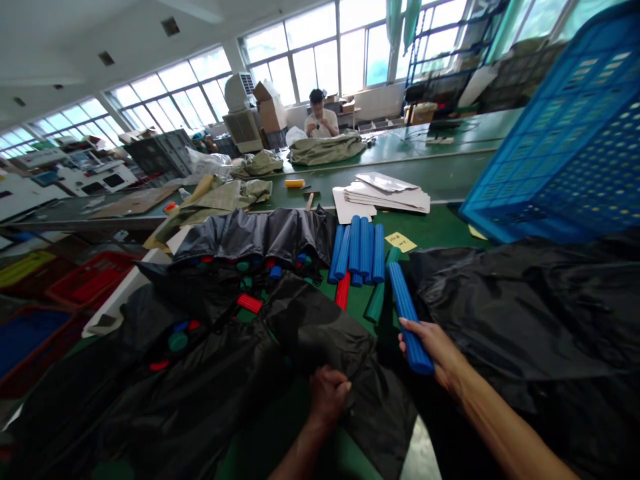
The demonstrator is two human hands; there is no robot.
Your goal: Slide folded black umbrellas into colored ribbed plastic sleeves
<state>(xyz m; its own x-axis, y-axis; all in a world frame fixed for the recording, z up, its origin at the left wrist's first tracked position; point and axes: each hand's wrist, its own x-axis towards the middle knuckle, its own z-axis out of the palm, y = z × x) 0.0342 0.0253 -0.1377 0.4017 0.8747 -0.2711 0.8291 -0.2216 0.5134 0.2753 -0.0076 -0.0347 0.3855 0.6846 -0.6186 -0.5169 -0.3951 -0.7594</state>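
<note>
My right hand (pixel 436 347) is wrapped around a blue ribbed rod (pixel 404 300), which slants up and away from me. Closed in a fist, my left hand (pixel 329 392) grips the edge of a black bag (pixel 320 320) lying in front of me. Just beyond, several more blue ribbed rods (pixel 355 247) lie side by side in a small pile. A red rod (pixel 343 291) sticks out under them, and a green rod (pixel 376 303) rests to their right. More black bags (pixel 250 237) on the left have red, blue and green rod ends showing at their mouths.
A large blue plastic crate (pixel 520 167) stands tilted at the right, beside black sheeting (pixel 525 300). White boards (pixel 390 197) and a yellow note (pixel 401 241) lie on the green table (pixel 440 230). Red bins (pixel 90 277) stand at the left. A person (pixel 321 120) sits across the tables.
</note>
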